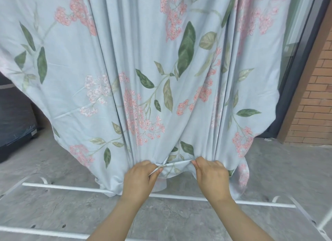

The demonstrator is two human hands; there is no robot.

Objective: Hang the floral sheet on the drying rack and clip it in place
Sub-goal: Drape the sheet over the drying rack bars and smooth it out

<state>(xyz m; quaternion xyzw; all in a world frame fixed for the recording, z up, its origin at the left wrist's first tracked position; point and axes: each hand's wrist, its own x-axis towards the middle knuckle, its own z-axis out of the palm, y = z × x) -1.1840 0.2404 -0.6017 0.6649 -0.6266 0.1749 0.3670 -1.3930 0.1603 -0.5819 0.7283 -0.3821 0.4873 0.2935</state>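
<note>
The floral sheet (143, 64), pale blue with pink blossoms and green leaves, hangs down from above and fills most of the view in long folds. Its top and whatever carries it are out of frame. Low in the middle, my left hand (139, 179) pinches the sheet's bottom hem, and my right hand (212, 176) pinches the same hem a short way to the right. The stretch of hem between them is pulled taut. White base bars of the drying rack (62, 187) lie on the floor under the sheet. No clips are visible.
Grey stone floor (179, 219) lies below. A second white bar (36, 231) runs along the near floor, and a slanted rack leg (305, 213) stands at right. A dark bulky object (14, 118) sits at left. A brick wall (316, 97) and dark door frame (301, 61) are at right.
</note>
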